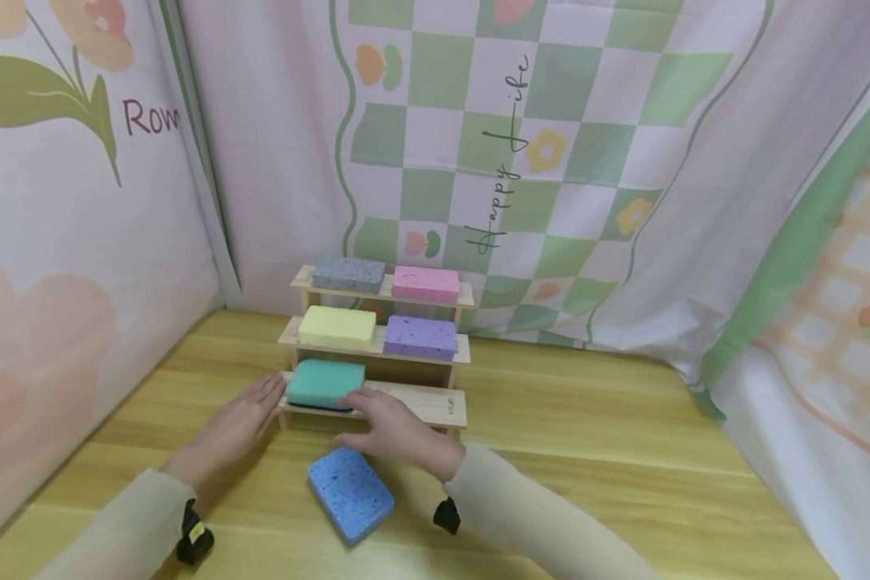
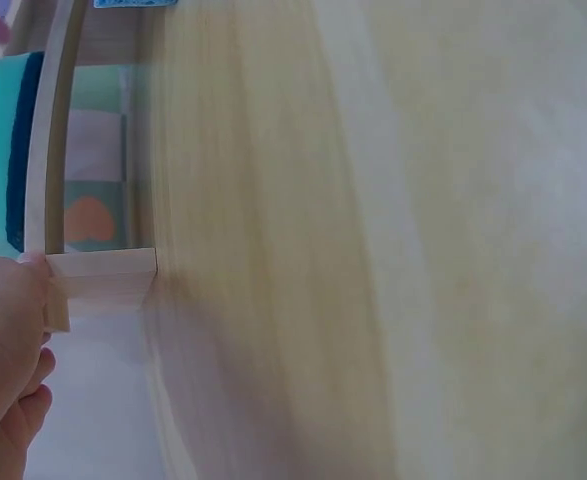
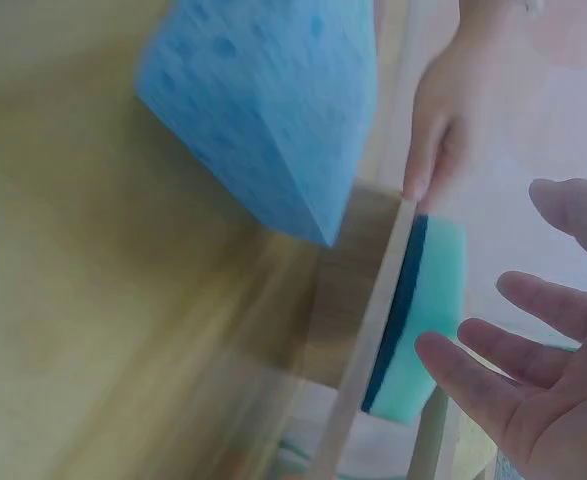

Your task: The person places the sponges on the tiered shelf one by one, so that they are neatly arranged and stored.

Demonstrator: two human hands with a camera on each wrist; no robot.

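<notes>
A three-tier wooden stand [image 1: 420, 400] carries sponges. On its lowest tier lies a teal sponge [image 1: 325, 383] with a dark scouring layer underneath. My left hand [image 1: 235, 423] holds the left end of that tier; in the left wrist view its thumb lies at the board's corner [image 2: 58, 290]. Over the teal sponge's right end reaches my right hand [image 1: 399, 427], its fingers [image 3: 538, 305] spread and holding nothing. Whether a fingertip touches the sponge I cannot tell. A speckled blue sponge [image 1: 350, 493] lies on the table in front of the stand, between the forearms.
Grey [image 1: 348, 275] and pink sponges [image 1: 425, 283] sit on the top tier, yellow [image 1: 337, 326] and purple ones [image 1: 420, 337] on the middle tier. The wood-grain table [image 1: 587, 451] extends right. Patterned curtains [image 1: 449, 105] hang behind and at both sides.
</notes>
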